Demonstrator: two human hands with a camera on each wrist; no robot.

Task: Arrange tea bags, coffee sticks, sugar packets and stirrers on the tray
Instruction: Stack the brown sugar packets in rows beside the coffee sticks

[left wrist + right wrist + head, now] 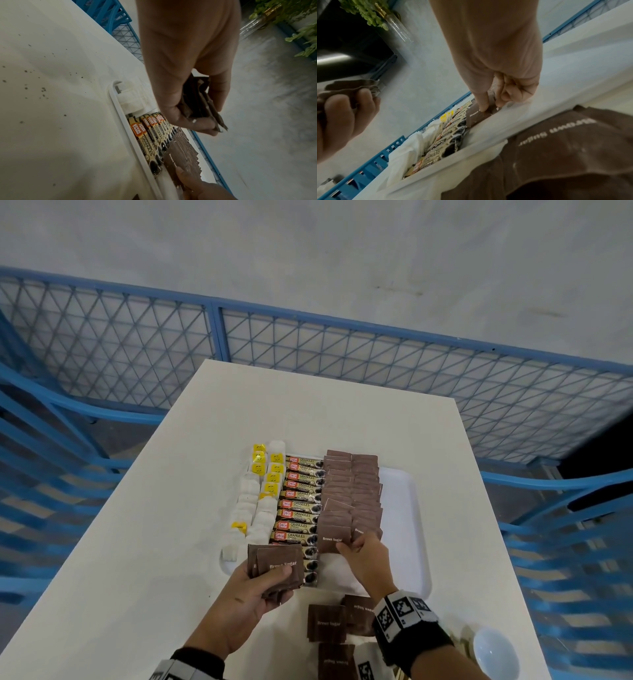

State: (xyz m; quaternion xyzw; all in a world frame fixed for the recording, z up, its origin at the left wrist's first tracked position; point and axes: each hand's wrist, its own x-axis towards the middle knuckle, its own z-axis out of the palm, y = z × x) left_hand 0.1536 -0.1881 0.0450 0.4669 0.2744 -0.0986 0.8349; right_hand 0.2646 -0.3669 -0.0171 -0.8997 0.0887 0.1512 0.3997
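Note:
A white tray [400,508] on the table holds two columns of tea bags [260,494], one column of coffee sticks [301,498] and two columns of brown sugar packets [352,491]. My left hand [274,580] hovers over the tray's near left corner and grips a small stack of sugar packets [277,565], seen edge-on in the left wrist view [197,101]. My right hand [356,546] pinches the nearest packet [334,539] at the front of the left sugar column; its index finger [483,104] presses on that packet [477,115]. No stirrers are visible.
Several loose brown sugar packets [325,623] lie on the white table [137,542] in front of the tray, under my right wrist. A white bowl [493,652] sits at the near right corner. A blue mesh fence [342,354] and blue chairs [565,542] surround the table.

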